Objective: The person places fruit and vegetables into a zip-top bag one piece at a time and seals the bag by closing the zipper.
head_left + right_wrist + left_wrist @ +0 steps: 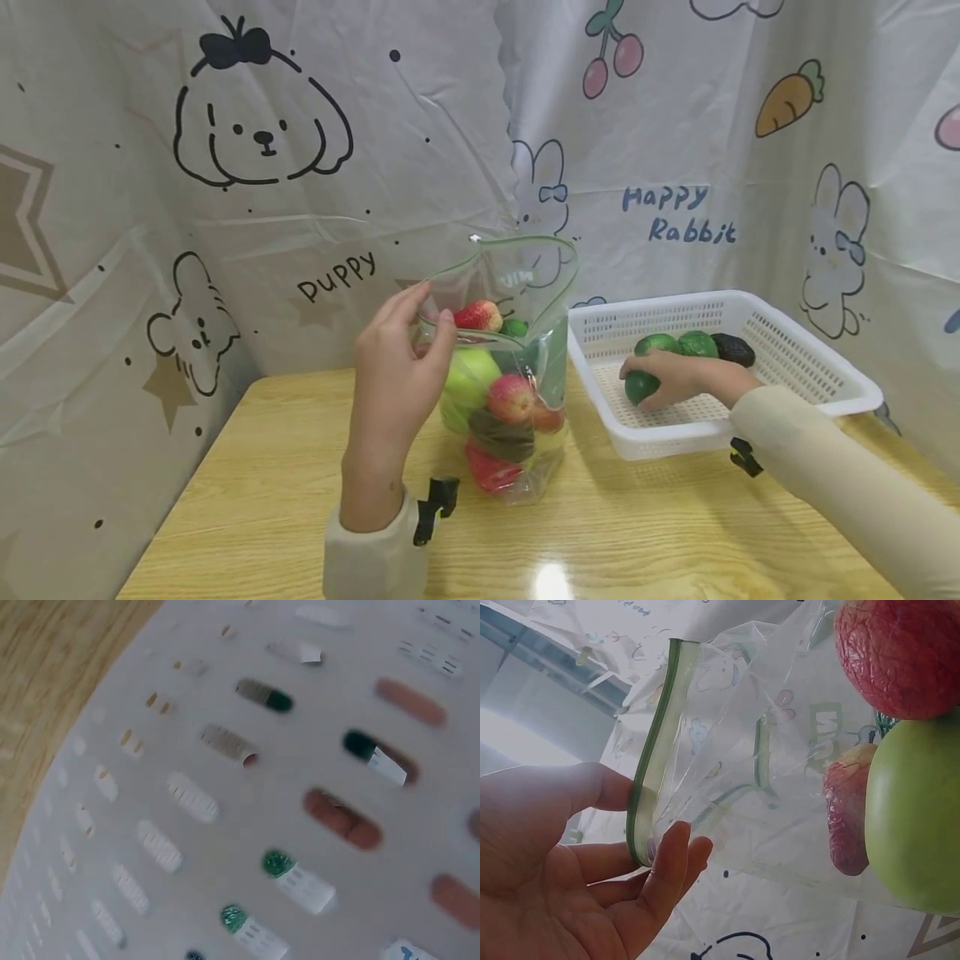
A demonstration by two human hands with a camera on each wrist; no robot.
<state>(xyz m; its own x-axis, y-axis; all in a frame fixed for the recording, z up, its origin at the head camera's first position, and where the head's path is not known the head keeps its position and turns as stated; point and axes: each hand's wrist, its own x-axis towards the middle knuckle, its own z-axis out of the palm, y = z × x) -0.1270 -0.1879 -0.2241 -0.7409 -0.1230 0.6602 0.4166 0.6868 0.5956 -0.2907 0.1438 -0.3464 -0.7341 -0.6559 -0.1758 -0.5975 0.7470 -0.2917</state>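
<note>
A clear zip bag [551, 333] with a green seal stands upright on the table, its mouth spread wide. Inside are a green apple [468, 377], a red-yellow fruit [512, 397], a strawberry-red fruit [478, 316] and other fruit. My left hand [397, 358] holds the bag's left rim between thumb and fingers; the left wrist view shows the green seal strip [649, 761] within its grasp. On the right, my right hand [675, 379] reaches into a white basket [637, 442] and grips a dark green round fruit [641, 387]. The basket wall [172, 847] largely hides that hand in the right wrist view.
Beside the gripped fruit, two green fruits, one of them bumpy [697, 343], and a blackish avocado [735, 350] lie in the basket. Both bag and basket rest on a wooden table [285, 492]. A printed curtain [420, 150] hangs behind and around the table.
</note>
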